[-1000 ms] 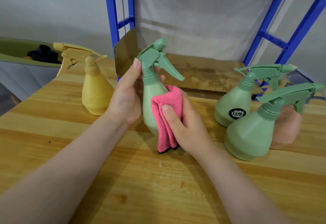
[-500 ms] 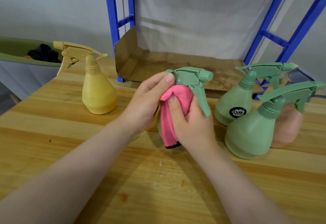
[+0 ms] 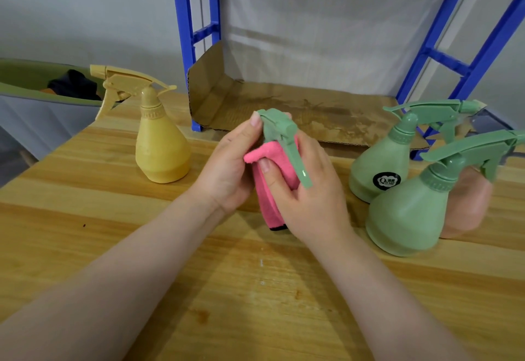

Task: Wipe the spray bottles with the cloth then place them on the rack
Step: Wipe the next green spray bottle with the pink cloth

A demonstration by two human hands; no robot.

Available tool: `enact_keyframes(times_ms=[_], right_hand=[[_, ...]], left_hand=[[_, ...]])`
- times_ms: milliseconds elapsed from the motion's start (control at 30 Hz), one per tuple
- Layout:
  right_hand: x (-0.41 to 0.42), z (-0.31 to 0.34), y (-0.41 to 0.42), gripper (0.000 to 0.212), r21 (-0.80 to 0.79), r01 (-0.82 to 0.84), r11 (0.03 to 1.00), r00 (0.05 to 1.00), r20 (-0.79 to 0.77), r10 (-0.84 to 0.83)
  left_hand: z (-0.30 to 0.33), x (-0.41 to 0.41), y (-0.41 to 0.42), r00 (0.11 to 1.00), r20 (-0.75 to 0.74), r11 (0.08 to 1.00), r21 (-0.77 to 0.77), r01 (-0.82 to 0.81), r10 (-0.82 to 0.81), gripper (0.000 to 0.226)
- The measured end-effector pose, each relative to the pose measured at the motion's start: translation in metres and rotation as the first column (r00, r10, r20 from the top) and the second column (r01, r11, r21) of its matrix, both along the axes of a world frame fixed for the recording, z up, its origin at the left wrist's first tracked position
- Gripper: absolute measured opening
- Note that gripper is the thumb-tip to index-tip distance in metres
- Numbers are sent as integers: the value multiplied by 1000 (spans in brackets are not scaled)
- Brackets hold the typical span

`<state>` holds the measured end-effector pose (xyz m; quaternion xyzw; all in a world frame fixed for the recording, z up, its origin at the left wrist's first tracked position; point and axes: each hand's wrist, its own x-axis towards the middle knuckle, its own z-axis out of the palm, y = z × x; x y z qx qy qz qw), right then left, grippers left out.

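Head view: the left hand (image 3: 227, 170) is gripping a green spray bottle (image 3: 279, 129) by its trigger head. The right hand (image 3: 309, 190) is pressing a pink cloth (image 3: 270, 190) around its body above the wooden table (image 3: 255, 289).

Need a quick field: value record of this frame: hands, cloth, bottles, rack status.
left hand: grips the held green bottle at its sprayer head
right hand: presses the pink cloth against that bottle
bottle body: hidden by cloth and hands
yellow bottle: upright on the table, left
labelled green bottle: upright, right
plain green bottle: upright, nearest on the right
pink bottle: mostly hidden behind the plain green one
blue rack: cardboard-lined shelf holds no bottles
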<state>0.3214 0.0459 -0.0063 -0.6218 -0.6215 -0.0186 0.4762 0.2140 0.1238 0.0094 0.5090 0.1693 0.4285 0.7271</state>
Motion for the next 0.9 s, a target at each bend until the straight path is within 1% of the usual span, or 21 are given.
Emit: enact_keyframes(times_ms=[33, 67, 133, 200, 300, 367, 400, 467, 500, 600, 667, 733, 767, 833, 900], right_hand=[[1, -1, 0, 57, -13, -3, 1000, 1000, 12, 3], [1, -2, 0, 58, -27, -8, 1000, 1000, 17, 8], [3, -3, 0, 59, -62, -20, 998, 1000, 3, 21], [6, -6, 0, 60, -86, -54, 995, 998, -39, 51], [12, -10, 2, 60, -75, -152, 985, 979, -145, 140], [14, -11, 2, 61, -56, -211, 976, 959, -206, 196], [14, -12, 2, 62, -44, -242, 969, 945, -237, 225], [13, -13, 2, 65, -23, -303, 953, 913, -293, 283], [12, -13, 2, 66, -17, -331, 944, 898, -312, 309], [10, -16, 3, 70, -19, -384, 923, 866, -354, 353], [7, -17, 3, 70, -17, -391, 920, 842, -411, 350], [4, -18, 3, 66, -13, -392, 920, 800, -500, 333], [4, -17, 3, 59, -14, -388, 922, 776, -544, 318], [5, -15, 2, 41, -3, -360, 933, 736, -615, 282], [6, -12, 1, 31, 16, -322, 947, 725, -638, 257]], left_hand=[[1, 0, 1, 1000, 8, 999, -30, -29, 29, 36], [2, -1, 3, 998, 16, 997, -53, -51, 52, 39], [3, -4, 8, 995, 66, 994, -90, -66, 72, 53], [5, -6, 13, 986, 156, 991, -127, -42, 62, 58], [3, -10, 21, 955, 297, 985, -171, 29, 24, 57], [1, -14, 26, 927, 375, 979, -188, 85, -8, 49], [1, -16, 28, 911, 411, 975, -188, 116, -29, 39], [2, -19, 31, 871, 487, 966, -191, 174, -61, 13], [4, -21, 32, 846, 530, 958, -204, 200, -63, 7], [8, -24, 35, 796, 605, 933, -282, 224, -8, 17], [12, -22, 32, 809, 586, 931, -313, 187, 34, 26], [15, -19, 27, 848, 523, 944, -313, 102, 82, 31], [17, -17, 23, 872, 480, 954, -294, 58, 94, 28], [18, -13, 19, 915, 384, 973, -230, -34, 123, 5], [19, -10, 16, 946, 293, 983, -158, -93, 137, 25]])
